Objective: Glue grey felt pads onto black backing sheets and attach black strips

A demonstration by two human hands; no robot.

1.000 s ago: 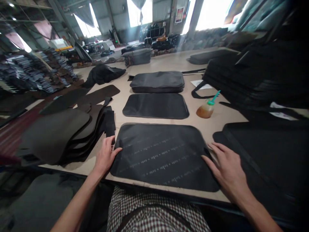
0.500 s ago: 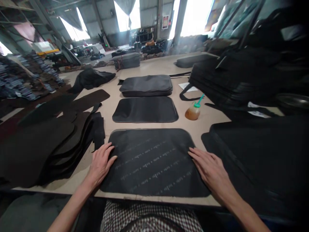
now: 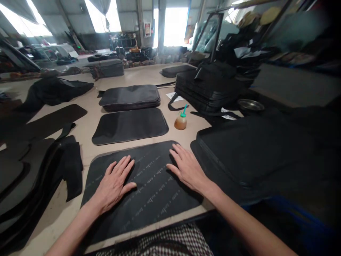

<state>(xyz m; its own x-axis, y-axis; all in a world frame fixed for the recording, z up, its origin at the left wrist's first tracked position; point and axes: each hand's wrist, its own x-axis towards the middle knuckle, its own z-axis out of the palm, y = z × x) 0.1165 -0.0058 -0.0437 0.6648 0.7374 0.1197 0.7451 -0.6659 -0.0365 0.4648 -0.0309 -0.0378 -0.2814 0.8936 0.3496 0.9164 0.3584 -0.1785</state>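
Left hand (image 3: 114, 186) on flat black panel (image 3: 149, 195), pale slanting print (image 3: 162, 185).

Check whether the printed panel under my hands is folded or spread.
Spread: the panel lies flat, with no fold showing in its printed face between the left hand and right hand.

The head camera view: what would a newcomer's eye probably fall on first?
Probably the left hand and right hand, spread over the pale-printed dark panel in front. The small green-topped amber bottle likely comes next, standing beyond the right hand. Bright windows glare at the back.
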